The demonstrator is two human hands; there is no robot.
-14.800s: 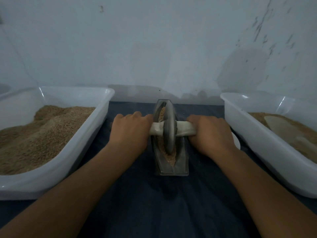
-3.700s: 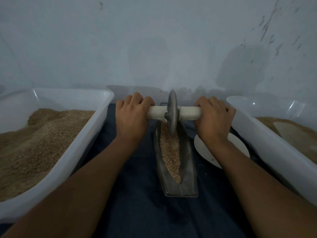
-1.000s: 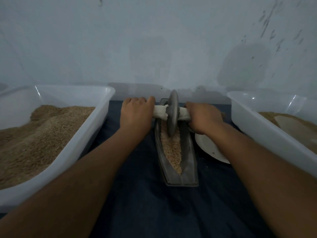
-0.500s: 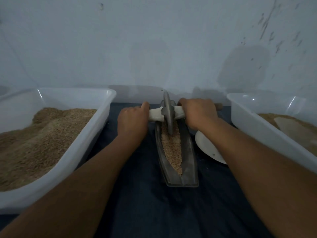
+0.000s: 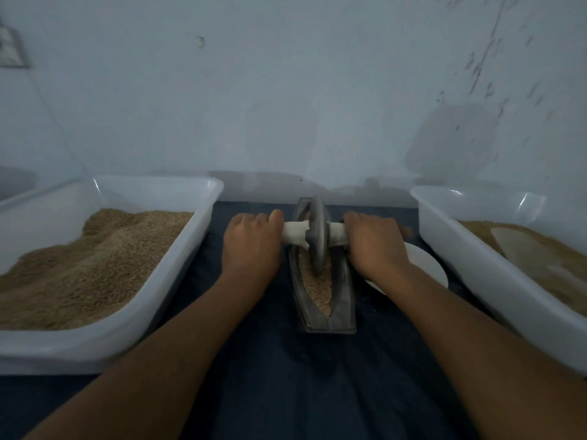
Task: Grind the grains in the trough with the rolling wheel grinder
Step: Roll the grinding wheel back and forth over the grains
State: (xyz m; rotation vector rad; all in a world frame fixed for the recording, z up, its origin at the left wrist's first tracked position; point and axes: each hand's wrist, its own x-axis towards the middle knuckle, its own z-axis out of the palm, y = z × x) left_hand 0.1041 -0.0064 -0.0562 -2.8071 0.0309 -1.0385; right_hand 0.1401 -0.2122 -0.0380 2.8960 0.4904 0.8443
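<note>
At frame centre, the narrow boat-shaped grey metal trough (image 5: 324,300) lies lengthwise on the dark blue cloth-covered tabletop (image 5: 286,376), pointing away from the viewer, so a push-pull of both arms runs straight along its channel. Pale tan grains (image 5: 317,287) fill the channel; those visible look mostly whole, so grinding appears far from finished. Grey metal disc wheel (image 5: 317,236) stands upright, edge down in the grains, toward the trough's far end. Its pale off-white cross handle (image 5: 295,234) sticks out level on both sides, which lets weight bear evenly on the disc and keeps it from tipping.

Left hand (image 5: 252,246): grip clenched around the left handle stub, knuckles up. Right hand (image 5: 374,246): grip clenched around the right stub, likewise.

Lower right of the trough, partly hidden under the right wrist: flat white round plate (image 5: 425,265). At frame left, a white plastic tub (image 5: 178,281) heaped with tan grain, probably stock. At frame right, a second white plastic tub (image 5: 476,271) holding brown material and a pale scoop-like piece (image 5: 521,249); likely for output. Both sit within easy reach.
</note>
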